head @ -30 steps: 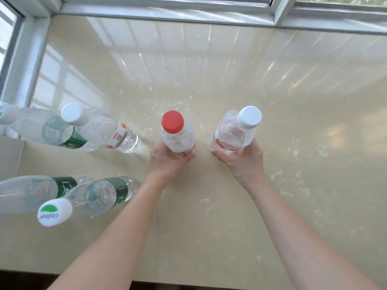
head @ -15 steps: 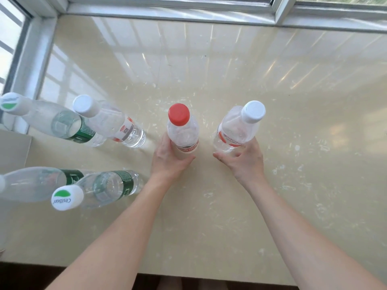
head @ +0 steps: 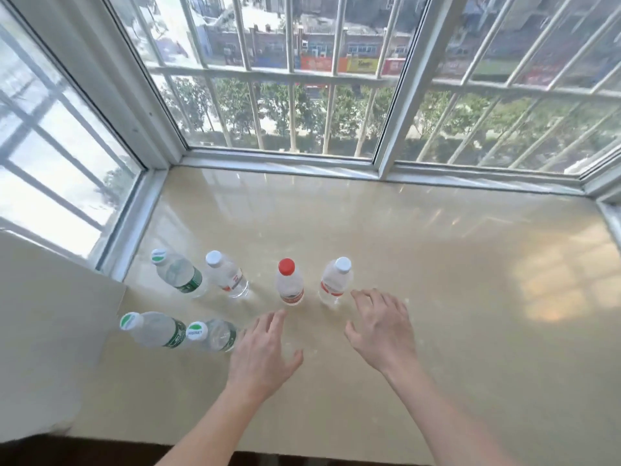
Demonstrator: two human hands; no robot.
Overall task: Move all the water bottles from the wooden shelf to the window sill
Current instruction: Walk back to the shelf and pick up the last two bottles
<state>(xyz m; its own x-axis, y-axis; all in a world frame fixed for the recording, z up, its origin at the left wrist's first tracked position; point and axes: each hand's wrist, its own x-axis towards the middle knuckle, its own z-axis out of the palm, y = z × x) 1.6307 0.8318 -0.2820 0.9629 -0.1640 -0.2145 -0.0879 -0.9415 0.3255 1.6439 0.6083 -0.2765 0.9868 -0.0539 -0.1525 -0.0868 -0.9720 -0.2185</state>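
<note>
While hovering palm-down, left hand (head: 260,356), right hand (head: 381,327), fingers spread, gripping nothing

Six water bottles (head: 289,284) stand on the window sill (head: 437,264); both hands (head: 262,358) hover empty, fingers spread.

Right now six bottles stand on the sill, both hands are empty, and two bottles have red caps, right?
Only one is wrong: just one bottle has a red cap, as the head view shows. Six bottles do stand on the sill, and the left hand and right hand are empty.
</note>
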